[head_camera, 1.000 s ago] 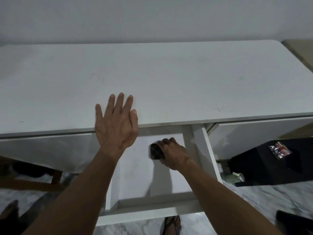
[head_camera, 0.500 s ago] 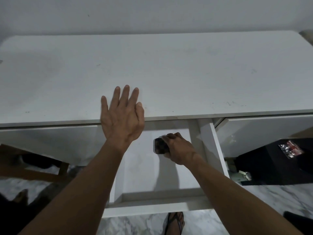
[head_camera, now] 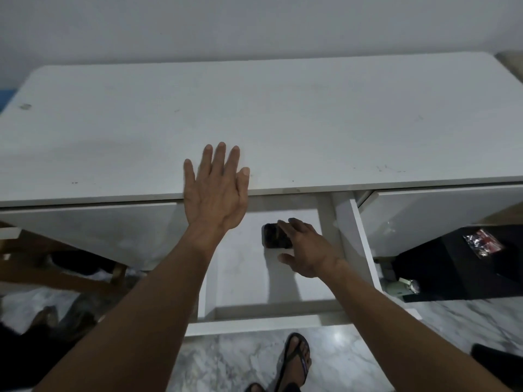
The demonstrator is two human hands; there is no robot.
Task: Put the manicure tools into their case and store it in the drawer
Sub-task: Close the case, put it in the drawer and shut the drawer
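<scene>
Stowing step: the small dark rounded-rectangle manicure case (head_camera: 276, 236) lies flat on the floor of the open white drawer (head_camera: 254, 321), toward its back right corner; by my reading the placing is all but finished.
Right hand: the right hand (head_camera: 307, 250) hovers over the case's right end with fingers spread wide and thumb out to the near side; the fingertips overlap the case's edge, and I cannot tell whether they touch it, but they do not grip it.
Left hand: the left hand (head_camera: 216, 188) lies flat and open, palm down, on the front edge of the white tabletop (head_camera: 339, 123), fingers together and holding nothing.
Next move: probably drawing the right hand clear toward the drawer's front panel, then pushing that panel in until it sits flush under the tabletop's front edge; the left hand looks set to brace the furniture meanwhile.
Case material: dark, glossy, with soft corners; possibly leatherette or plastic, too small to say which.
Drawer: smooth white painted board, square-edged, with a thin flat bottom and no other contents visible.
Tabletop surface: matte white laminate, faintly scuffed, with a few small dark specks.
Floor: grey-veined marble tile (head_camera: 226, 363), polished, with a sandalled foot (head_camera: 294, 360) just beyond the drawer front.
</scene>
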